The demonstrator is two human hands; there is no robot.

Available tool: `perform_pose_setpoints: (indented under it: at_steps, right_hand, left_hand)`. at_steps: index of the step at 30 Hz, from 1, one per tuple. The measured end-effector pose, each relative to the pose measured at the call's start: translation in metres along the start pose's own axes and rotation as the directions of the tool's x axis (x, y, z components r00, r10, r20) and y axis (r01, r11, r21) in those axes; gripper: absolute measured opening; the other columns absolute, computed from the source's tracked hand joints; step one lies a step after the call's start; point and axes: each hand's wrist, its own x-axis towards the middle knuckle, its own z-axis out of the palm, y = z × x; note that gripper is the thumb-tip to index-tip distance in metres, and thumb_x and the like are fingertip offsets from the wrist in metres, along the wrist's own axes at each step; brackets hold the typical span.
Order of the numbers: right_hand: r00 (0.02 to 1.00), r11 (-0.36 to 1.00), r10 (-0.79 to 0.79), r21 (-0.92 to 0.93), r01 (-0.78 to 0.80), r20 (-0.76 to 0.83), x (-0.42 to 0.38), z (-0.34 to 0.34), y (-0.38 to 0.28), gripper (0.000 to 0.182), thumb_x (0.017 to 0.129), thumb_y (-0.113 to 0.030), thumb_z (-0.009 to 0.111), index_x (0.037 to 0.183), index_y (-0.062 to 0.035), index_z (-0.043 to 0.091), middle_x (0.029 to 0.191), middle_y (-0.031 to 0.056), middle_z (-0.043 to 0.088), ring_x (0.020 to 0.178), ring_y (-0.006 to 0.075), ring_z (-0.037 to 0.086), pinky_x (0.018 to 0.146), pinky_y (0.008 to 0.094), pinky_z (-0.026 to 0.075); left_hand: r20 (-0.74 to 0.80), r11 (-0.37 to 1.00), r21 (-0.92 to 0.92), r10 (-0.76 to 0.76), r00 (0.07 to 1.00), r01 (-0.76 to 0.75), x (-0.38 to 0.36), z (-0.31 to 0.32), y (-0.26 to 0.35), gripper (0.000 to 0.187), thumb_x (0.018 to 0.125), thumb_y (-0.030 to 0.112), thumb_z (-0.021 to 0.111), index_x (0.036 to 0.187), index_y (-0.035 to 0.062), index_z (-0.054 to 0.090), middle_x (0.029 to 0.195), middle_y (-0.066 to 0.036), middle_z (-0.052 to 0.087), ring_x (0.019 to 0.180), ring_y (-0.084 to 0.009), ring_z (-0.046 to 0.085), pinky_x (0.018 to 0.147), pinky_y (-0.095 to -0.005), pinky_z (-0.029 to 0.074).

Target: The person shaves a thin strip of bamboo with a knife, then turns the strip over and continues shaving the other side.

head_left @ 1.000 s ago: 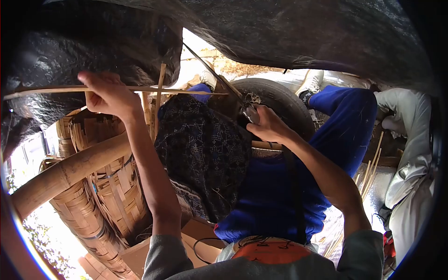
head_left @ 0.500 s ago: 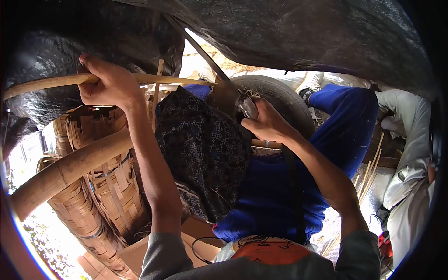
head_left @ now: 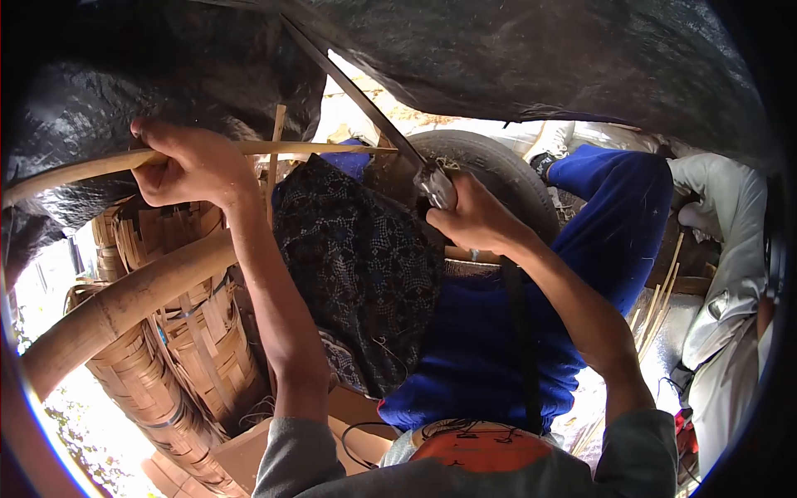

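Observation:
My left hand (head_left: 187, 170) is closed around a long, thin bamboo strip (head_left: 79, 170), which runs level across the upper left. My right hand (head_left: 473, 214) grips the handle of a long-bladed knife (head_left: 365, 104), its dark blade slanting up to the left. The right end of the strip meets the blade just above the handle, or lies very close to it. A dark patterned cloth (head_left: 357, 266) covers my lap between the two arms. Beyond the knife is a tyre (head_left: 506, 178) with pale shavings on it.
Woven bamboo baskets (head_left: 137, 373) stand at the left, and a thick bamboo pole (head_left: 133, 303) crosses them. Black plastic sheeting (head_left: 540, 58) hangs low overhead. At the right edge sits another person in pale trousers (head_left: 726, 282), near several thin bamboo strips (head_left: 660, 303).
My left hand has moved slightly left and down with the strip. The knife has shifted a little left, its blade still close to the strip's end.

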Motion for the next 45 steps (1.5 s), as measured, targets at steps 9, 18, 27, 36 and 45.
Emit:
perform_pose_setpoints:
  at_steps: [9, 18, 27, 36, 45]
  right_hand:
    - [0.983, 0.979, 0.183, -0.09, -0.185, -0.032, 0.001, -0.019, -0.002, 0.016, 0.074, -0.005, 0.054, 0.087, 0.0027, 0.048, 0.058, 0.0058, 0.048, 0.045, 0.0137, 0.048, 0.039, 0.0306, 0.037]
    - [0.927, 0.932, 0.35, 0.046, -0.359, 0.134, 0.014, -0.012, 0.02, 0.016, 0.075, -0.001, 0.05, 0.09, 0.0031, 0.048, 0.054, 0.0001, 0.041, 0.04, 0.0106, 0.043, 0.036, 0.0272, 0.036]
    - [0.967, 0.965, 0.251, -0.092, -0.246, 0.039, 0.008, 0.008, 0.015, 0.014, 0.076, -0.002, 0.049, 0.089, 0.0007, 0.045, 0.057, 0.0019, 0.046, 0.04, 0.0098, 0.043, 0.033, 0.0266, 0.033]
    - [0.981, 0.982, 0.152, 0.091, -0.163, 0.12, 0.01, -0.015, 0.013, 0.01, 0.076, -0.002, 0.05, 0.086, 0.0014, 0.048, 0.054, 0.0033, 0.045, 0.041, 0.0104, 0.044, 0.034, 0.0268, 0.035]
    - [0.997, 0.996, 0.04, 0.076, -0.045, 0.065, 0.015, -0.025, 0.013, 0.006, 0.076, -0.005, 0.053, 0.076, -0.002, 0.048, 0.052, 0.0025, 0.046, 0.038, 0.0122, 0.043, 0.034, 0.0293, 0.036]
  left_hand:
    - [0.01, 0.986, -0.027, -0.166, 0.986, 0.166, -0.002, -0.006, 0.002, 0.032, 0.088, 0.017, 0.055, 0.061, -0.0002, 0.056, 0.05, 0.004, 0.045, 0.047, -0.0047, 0.037, 0.046, -0.022, 0.029]
    - [0.106, 0.975, -0.169, -0.13, 0.986, 0.147, 0.005, -0.002, 0.0, 0.045, 0.089, 0.02, 0.054, 0.049, 0.0097, 0.036, 0.044, 0.005, 0.033, 0.042, -0.0046, 0.026, 0.042, -0.0244, 0.021]
    - [0.109, 0.991, -0.105, -0.075, 0.991, 0.087, 0.006, 0.0, -0.003, 0.049, 0.09, 0.021, 0.052, 0.046, 0.0109, 0.033, 0.043, 0.005, 0.032, 0.042, -0.0047, 0.025, 0.043, -0.0246, 0.02]
    - [0.124, 0.992, -0.079, -0.086, 0.989, 0.096, 0.005, 0.003, -0.002, 0.053, 0.09, 0.022, 0.051, 0.044, 0.0117, 0.027, 0.042, 0.006, 0.029, 0.041, -0.0052, 0.023, 0.043, -0.0257, 0.02]
    - [0.172, 0.984, -0.108, -0.123, 0.977, 0.142, 0.006, 0.001, -0.002, 0.049, 0.091, 0.021, 0.049, 0.046, 0.01, 0.03, 0.043, 0.006, 0.03, 0.043, -0.0053, 0.024, 0.044, -0.0241, 0.019]
